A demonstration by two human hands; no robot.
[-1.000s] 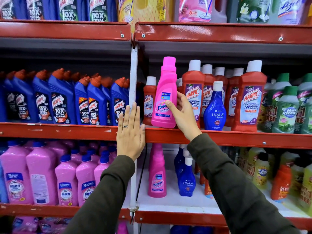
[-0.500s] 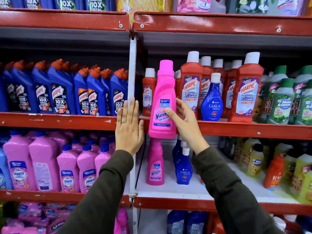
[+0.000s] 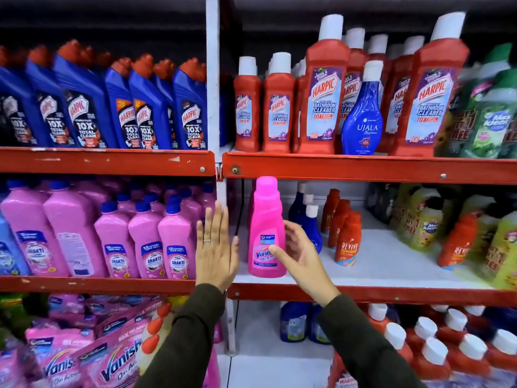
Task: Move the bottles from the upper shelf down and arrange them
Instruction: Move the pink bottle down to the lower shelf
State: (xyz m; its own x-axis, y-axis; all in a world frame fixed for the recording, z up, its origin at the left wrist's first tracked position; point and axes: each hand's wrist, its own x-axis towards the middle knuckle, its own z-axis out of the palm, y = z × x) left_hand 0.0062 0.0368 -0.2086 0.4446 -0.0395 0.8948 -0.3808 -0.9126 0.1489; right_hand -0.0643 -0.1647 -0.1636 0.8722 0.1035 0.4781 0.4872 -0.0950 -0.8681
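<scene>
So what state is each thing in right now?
Pink bottle: upright on the lower shelf, capped, right hand around it.
Ujala bottle: upright on the upper shelf, capped.
Left hand: open, flat, holding nothing.

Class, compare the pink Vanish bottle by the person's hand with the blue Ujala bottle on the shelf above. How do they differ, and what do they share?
The Vanish bottle is pink with a pink cap; the Ujala bottle is deep blue with a white cap. The Vanish bottle stands on the lower white shelf, with the right hand at it; the Ujala bottle stands untouched among red Harpic bottles above. Both stand upright, capped, labels facing out.
</scene>
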